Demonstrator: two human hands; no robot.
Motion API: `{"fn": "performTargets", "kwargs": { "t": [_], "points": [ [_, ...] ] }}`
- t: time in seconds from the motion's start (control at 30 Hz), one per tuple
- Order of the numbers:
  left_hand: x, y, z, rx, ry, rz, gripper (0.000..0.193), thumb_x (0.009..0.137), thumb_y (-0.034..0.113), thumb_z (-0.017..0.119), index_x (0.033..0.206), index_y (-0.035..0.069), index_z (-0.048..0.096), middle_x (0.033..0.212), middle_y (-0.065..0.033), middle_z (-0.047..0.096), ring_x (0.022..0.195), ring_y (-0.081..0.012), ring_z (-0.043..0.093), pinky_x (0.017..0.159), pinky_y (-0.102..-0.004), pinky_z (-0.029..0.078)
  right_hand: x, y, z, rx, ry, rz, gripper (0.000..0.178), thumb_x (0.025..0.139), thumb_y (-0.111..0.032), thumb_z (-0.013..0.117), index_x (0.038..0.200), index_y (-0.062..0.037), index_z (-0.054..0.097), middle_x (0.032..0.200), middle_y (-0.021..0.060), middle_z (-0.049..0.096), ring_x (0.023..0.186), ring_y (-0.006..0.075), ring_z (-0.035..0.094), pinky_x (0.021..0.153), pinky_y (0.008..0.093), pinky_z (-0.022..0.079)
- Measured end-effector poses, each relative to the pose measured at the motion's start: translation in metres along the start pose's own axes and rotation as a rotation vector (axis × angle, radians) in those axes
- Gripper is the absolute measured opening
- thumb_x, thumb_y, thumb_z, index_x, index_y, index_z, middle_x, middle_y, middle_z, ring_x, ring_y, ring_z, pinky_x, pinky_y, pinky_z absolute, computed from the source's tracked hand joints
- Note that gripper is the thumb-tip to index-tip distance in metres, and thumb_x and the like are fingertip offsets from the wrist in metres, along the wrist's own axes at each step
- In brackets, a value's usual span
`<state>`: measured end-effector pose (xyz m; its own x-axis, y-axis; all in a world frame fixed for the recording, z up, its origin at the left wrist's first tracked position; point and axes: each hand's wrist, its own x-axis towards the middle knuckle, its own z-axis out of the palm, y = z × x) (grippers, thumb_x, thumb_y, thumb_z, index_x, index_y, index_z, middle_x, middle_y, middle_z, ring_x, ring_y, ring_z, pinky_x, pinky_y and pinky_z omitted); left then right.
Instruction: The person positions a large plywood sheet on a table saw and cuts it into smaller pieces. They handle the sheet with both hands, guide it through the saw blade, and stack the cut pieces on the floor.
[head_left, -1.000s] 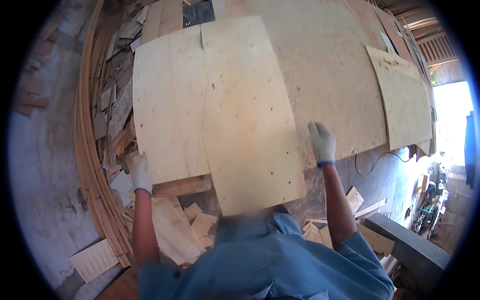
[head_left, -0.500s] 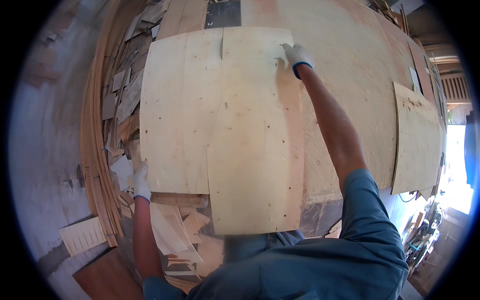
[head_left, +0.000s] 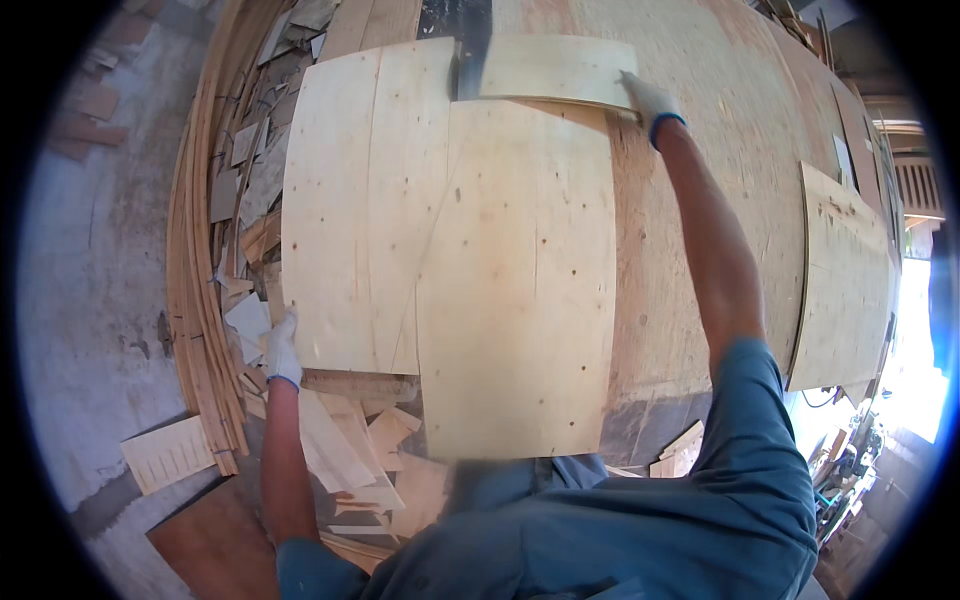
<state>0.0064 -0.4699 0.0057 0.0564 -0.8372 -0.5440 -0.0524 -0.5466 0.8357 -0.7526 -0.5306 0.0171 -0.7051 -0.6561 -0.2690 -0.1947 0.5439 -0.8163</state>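
Note:
Two large pale wood veneer sheets lie side by side in front of me, a left sheet (head_left: 335, 215) and a longer right sheet (head_left: 515, 300) that reaches down to my body. My left hand (head_left: 283, 350), in a white glove with a blue cuff, is closed at the left sheet's lower left edge. At the far side, my gloved right hand (head_left: 652, 102) grips the right end of a short veneer piece (head_left: 560, 68). This piece is tilted, its near edge raised a little above the long sheet. My right fingertips are partly hidden.
Underneath is a broad wooden board surface (head_left: 720, 230). Long thin wood strips (head_left: 195, 260) and scattered veneer scraps (head_left: 250, 320) lie along the left. Another pale panel (head_left: 845, 280) leans at the right. Several offcuts (head_left: 335, 445) lie below the left sheet, near a brown board (head_left: 215, 540).
The short veneer piece has shifted away and to the right with my right hand, uncovering a dark gap beside the left sheet. My left hand stays at its sheet's edge.

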Motion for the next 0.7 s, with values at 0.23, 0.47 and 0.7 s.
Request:
{"fn": "performTargets", "kwargs": {
  "t": [0.23, 0.47, 0.7],
  "points": [
    [0.022, -0.035, -0.032, -0.045, 0.065, 0.069, 0.051, 0.097, 0.026, 0.063, 0.136, -0.005, 0.053, 0.133, -0.0061, 0.058, 0.12, -0.0147, 0.054, 0.107, -0.0281, 0.039, -0.201, 0.117, -0.124, 0.209, 0.194, 0.261, 0.038, 0.096, -0.041, 0.062, 0.091, -0.0044, 0.07, 0.063, 0.0, 0.043, 0.055, 0.0105, 0.043, 0.049, 0.0291, 0.037],
    [0.011, -0.014, -0.005, 0.042, 0.026, 0.085, 0.046, 0.096, 0.032, 0.064, 0.127, -0.002, 0.061, 0.12, -0.0029, 0.065, 0.108, -0.0129, 0.06, 0.099, -0.0284, 0.046, -0.558, 0.396, -0.192, 0.556, 0.666, 0.634, 0.041, 0.094, -0.057, 0.058, 0.081, -0.0186, 0.059, 0.059, -0.0025, 0.048, 0.048, 0.014, 0.045, 0.045, 0.0302, 0.04],
    [0.006, -0.018, -0.02, 0.056, 0.006, 0.153, 0.056, 0.096, 0.043, 0.063, 0.127, -0.004, 0.062, 0.122, -0.0057, 0.064, 0.106, -0.0145, 0.061, 0.093, -0.0287, 0.049, -0.599, 0.272, -0.035, 0.391, 0.209, 0.529, 0.048, 0.099, -0.048, 0.052, 0.091, -0.0028, 0.066, 0.072, 0.0036, 0.06, 0.061, 0.0167, 0.056, 0.057, 0.0326, 0.047]
  ]
}}
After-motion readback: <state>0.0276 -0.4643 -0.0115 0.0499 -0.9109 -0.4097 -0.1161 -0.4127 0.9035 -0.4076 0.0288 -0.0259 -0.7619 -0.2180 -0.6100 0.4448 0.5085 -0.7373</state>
